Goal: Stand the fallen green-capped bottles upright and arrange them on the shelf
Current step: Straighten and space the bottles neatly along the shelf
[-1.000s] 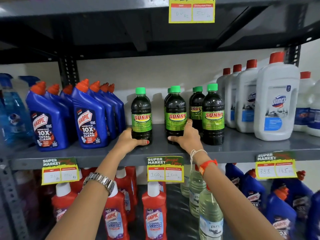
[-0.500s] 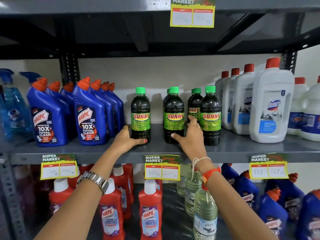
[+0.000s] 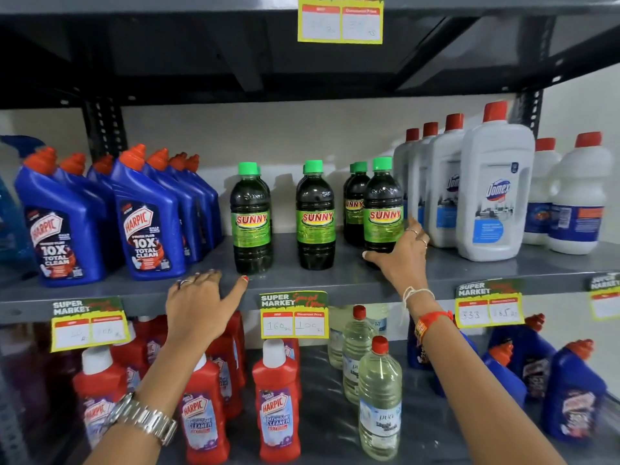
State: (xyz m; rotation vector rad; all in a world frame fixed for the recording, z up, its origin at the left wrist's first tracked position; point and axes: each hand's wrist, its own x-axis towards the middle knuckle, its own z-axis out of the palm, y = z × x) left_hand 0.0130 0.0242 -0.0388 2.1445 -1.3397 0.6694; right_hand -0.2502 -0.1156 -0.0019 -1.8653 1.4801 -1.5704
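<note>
Green-capped bottles (image 3: 315, 216) read "SUNNY"; blue bottles (image 3: 147, 223) "HARPIC 10X TOTAL CLEAN"; white jug (image 3: 496, 196) "Domex"; red bottles (image 3: 276, 407) "HARPIC BATHROOM CLEANER"; price tag (image 3: 294, 315) "SUPER MARKET".

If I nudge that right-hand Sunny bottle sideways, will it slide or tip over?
The Sunny bottle is tall and narrow, so a high push would probably tip it. It looks full, so likely heavy; pushing low, where the right hand sits, should slide it.

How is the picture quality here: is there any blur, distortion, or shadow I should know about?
Head view: the wide lens bows the upper shelf edge and leans the white bottles inward; handwriting on the price tag is smeared by slight blur; the green-capped bottles cast soft shadows on the back wall; the underside of the upper shelf is very dark.
</note>
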